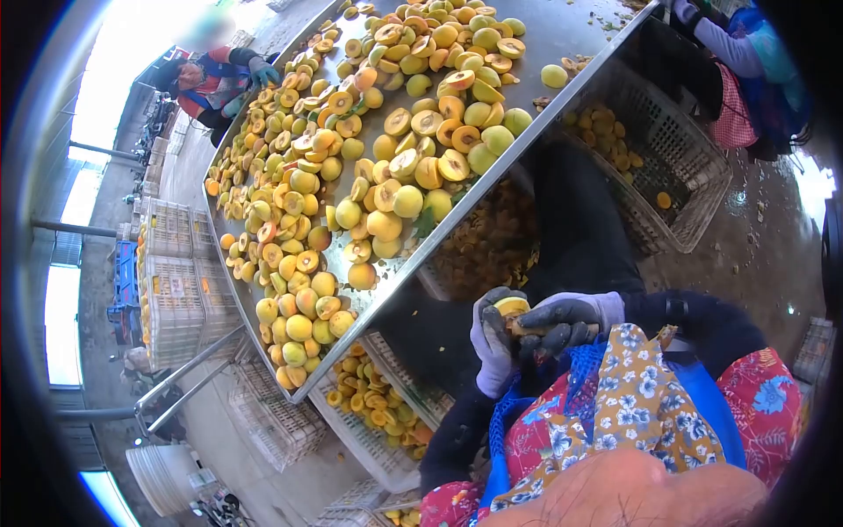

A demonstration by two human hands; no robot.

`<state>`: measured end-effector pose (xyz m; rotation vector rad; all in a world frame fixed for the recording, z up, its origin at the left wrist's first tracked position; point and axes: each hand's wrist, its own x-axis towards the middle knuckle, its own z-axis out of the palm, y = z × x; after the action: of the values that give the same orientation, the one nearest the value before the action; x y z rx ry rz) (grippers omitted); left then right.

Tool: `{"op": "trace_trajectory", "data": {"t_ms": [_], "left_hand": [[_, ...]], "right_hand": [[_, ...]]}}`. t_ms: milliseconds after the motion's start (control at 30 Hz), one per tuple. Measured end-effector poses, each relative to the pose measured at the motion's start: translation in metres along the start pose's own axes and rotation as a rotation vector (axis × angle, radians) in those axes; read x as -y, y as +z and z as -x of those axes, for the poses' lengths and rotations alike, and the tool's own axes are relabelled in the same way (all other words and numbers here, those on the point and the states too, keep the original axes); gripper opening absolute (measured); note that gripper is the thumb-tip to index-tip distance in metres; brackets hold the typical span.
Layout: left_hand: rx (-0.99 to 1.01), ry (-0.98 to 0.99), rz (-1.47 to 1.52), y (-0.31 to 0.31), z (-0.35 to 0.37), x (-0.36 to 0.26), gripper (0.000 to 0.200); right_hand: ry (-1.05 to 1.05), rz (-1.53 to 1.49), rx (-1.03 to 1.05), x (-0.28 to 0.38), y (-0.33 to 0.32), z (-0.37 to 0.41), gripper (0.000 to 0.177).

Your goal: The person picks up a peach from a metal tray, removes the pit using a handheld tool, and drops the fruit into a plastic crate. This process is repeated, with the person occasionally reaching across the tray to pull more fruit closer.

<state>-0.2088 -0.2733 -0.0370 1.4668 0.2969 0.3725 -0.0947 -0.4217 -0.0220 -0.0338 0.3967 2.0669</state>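
My left hand (494, 344), in a purple and dark grey glove, is closed around a yellow fruit piece (511, 306). Its fingers wrap the near side of the fruit. Close against it, my right hand (566, 318), gloved alike, has its fingers curled around a small tan object, mostly hidden, that touches the fruit. Both hands are in front of my chest, below the edge of a metal table (413, 263). Many halved and whole yellow fruits (299, 328) lie spread over the table.
Crates of fruit (386, 452) stand under the table's near corner; another crate (680, 167) is at the right. A person (211, 79) works at the far left side, another person (746, 61) at upper right. Stacked crates (176, 290) and a white bucket (162, 479) stand left.
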Motion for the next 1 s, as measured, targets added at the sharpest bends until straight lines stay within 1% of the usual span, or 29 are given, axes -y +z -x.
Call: {"op": "trace_trajectory", "data": {"t_ms": [33,67,100,167,200,233,300,333,367,400,433,500,533,567,633,667,733,767,800,867,900,967,1000], "left_hand": [[-0.038,-0.008,0.159,0.005,-0.001,-0.002,0.048],[-0.023,-0.055,0.173,0.005,0.0,-0.006,0.053],[-0.021,-0.06,0.15,0.004,-0.001,-0.002,0.052],[-0.059,-0.071,0.095,-0.002,-0.003,0.017,0.05],[-0.121,-0.076,0.111,-0.002,-0.006,0.028,0.049],[-0.196,-0.042,0.088,0.0,-0.008,0.03,0.047],[-0.296,-0.01,0.137,0.002,-0.014,0.03,0.044],[-0.377,-0.032,0.222,-0.001,-0.017,0.029,0.041],[-0.508,-0.044,0.19,-0.009,-0.014,0.025,0.039],[-0.636,-0.054,0.16,-0.02,-0.014,0.01,0.037],[-0.765,-0.063,0.13,-0.034,-0.014,-0.006,0.035],[-0.762,-0.172,-0.641,-0.083,0.009,-0.047,0.036],[-0.8,-0.23,-1.036,-0.107,0.026,-0.054,0.038],[-0.816,-0.286,-1.433,-0.127,0.036,-0.058,0.042],[-0.838,-0.292,-1.797,-0.14,0.026,-0.078,0.046],[-0.844,-0.289,-1.981,-0.144,0.011,-0.085,0.049],[-0.708,-0.085,-1.477,-0.153,-0.04,-0.089,0.05],[-0.605,-0.012,-1.462,-0.16,-0.07,-0.078,0.052],[-0.536,-0.144,-1.541,-0.165,-0.1,-0.061,0.057],[-0.393,-0.437,-1.509,-0.169,-0.144,-0.036,0.06],[-0.406,-0.448,-1.492,-0.167,-0.153,-0.035,0.062],[-0.37,-0.327,-1.398,-0.17,-0.153,-0.036,0.059],[-0.362,-0.249,-1.106,-0.17,-0.143,-0.035,0.057]], "right_hand": [[-0.007,-0.012,-0.007,0.0,-0.001,0.0,0.034],[-0.007,-0.024,-0.011,0.0,-0.004,-0.001,0.034],[0.006,-0.034,-0.018,0.001,-0.006,-0.004,0.034],[-0.153,0.177,-0.169,-0.003,0.017,-0.005,0.034],[-0.243,0.26,-0.235,-0.007,0.025,-0.007,0.034],[-0.334,0.344,-0.3,-0.008,0.027,-0.012,0.034],[-0.398,0.423,-0.306,-0.005,0.027,-0.019,0.035],[-0.432,0.477,-0.317,-0.005,0.035,-0.017,0.036],[-0.471,0.528,-0.329,-0.005,0.04,-0.016,0.037],[-0.548,0.507,-0.306,-0.001,0.036,-0.017,0.038],[-0.584,0.407,-0.287,0.005,0.036,-0.016,0.039],[-0.55,0.259,-0.25,0.024,0.017,-0.01,0.038],[-0.573,0.306,-0.295,0.027,0.01,-0.006,0.035],[-0.542,0.258,-0.291,0.03,0.01,-0.007,0.033],[-0.483,0.152,-0.289,0.029,0.009,-0.007,0.031],[-0.436,0.099,-0.222,0.032,-0.008,-0.01,0.028],[-0.453,0.183,-0.334,0.028,0.0,-0.018,0.028],[-0.466,0.224,-0.392,0.026,0.007,-0.02,0.028],[-0.471,0.303,-0.406,0.024,0.014,-0.019,0.03],[-0.496,0.459,-0.499,0.019,0.032,-0.011,0.032],[-0.509,0.535,-0.544,0.018,0.037,-0.008,0.033],[-0.622,0.759,-0.622,0.018,0.037,-0.003,0.032],[-0.674,0.86,-0.665,0.016,0.036,-0.002,0.032]]}}
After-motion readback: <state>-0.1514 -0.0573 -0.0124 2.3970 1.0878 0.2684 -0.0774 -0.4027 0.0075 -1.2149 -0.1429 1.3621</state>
